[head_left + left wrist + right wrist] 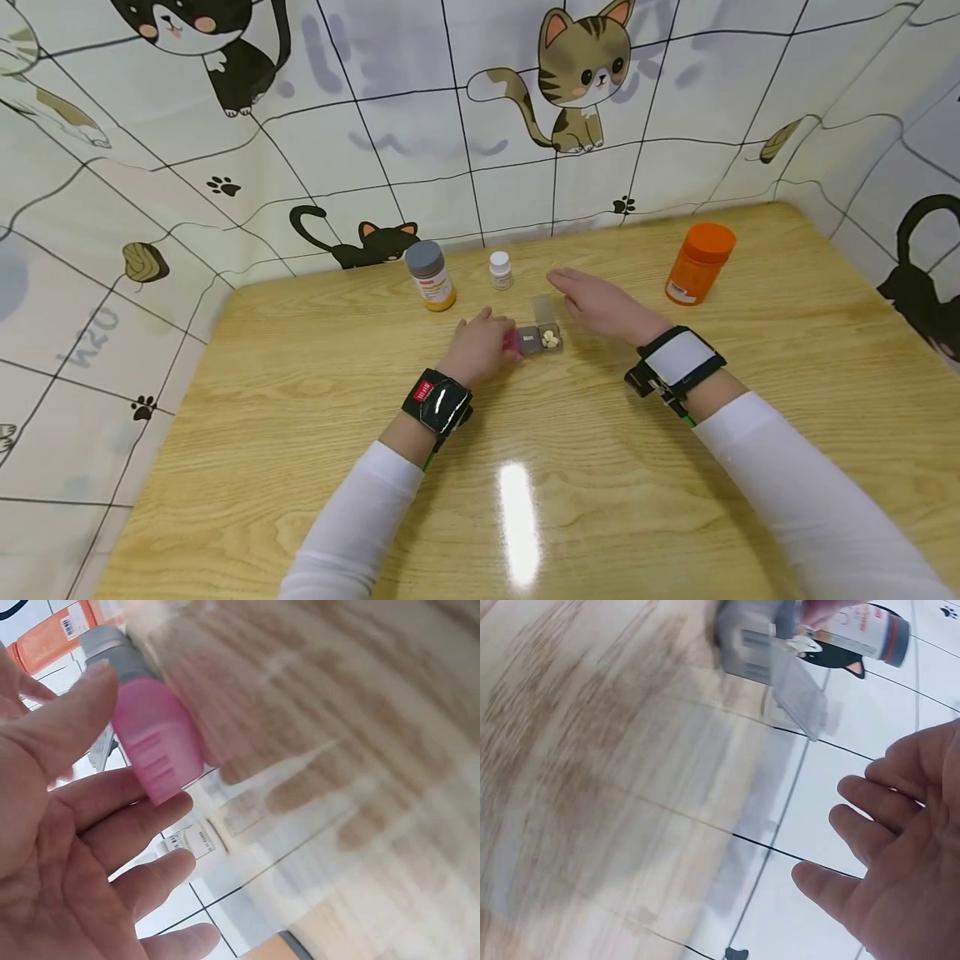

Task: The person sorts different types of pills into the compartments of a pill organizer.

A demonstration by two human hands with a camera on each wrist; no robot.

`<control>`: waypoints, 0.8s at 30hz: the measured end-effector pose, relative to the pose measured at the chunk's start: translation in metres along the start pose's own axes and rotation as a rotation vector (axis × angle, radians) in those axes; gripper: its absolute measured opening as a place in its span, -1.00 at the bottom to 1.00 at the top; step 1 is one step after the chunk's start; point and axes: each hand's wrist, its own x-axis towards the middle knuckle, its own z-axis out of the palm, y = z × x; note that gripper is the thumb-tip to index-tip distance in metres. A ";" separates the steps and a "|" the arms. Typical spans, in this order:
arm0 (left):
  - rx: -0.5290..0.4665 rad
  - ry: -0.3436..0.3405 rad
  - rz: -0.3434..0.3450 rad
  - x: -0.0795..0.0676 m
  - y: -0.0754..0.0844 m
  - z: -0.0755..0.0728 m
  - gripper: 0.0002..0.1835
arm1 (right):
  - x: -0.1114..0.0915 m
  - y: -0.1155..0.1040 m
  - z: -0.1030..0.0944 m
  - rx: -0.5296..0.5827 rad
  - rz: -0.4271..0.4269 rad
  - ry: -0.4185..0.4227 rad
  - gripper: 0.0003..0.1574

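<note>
A small pill organizer (529, 340) with a pink end and grey compartments lies on the table. Its rightmost lid (543, 308) stands raised, and cream-coloured pills (551, 339) fill that compartment. My left hand (477, 346) holds the pink end (157, 739) between thumb and fingers. To the right of the organizer, my right hand (611, 308) hovers with relaxed fingers and nothing in it. The right wrist view shows the clear flap (799, 697) apart from the right fingertips.
Behind the organizer stand a grey-capped bottle (431, 279) and a small white bottle (501, 272). An orange jar (699, 264) is at the right rear of the wooden table (315, 467). A cat-patterned cloth (405, 150) hangs along the back edge.
</note>
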 end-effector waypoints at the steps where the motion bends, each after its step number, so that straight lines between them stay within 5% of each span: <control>1: -0.001 -0.001 -0.003 0.000 0.001 0.000 -0.38 | 0.003 0.001 0.003 -0.005 -0.007 -0.014 -0.45; 13: -0.018 0.007 -0.015 0.003 -0.001 0.003 -0.41 | 0.002 -0.004 0.017 -0.100 -0.012 -0.033 -0.44; 24: -0.016 0.016 -0.003 0.002 -0.002 0.003 -0.43 | -0.035 -0.030 0.022 -0.184 -0.127 0.009 -0.44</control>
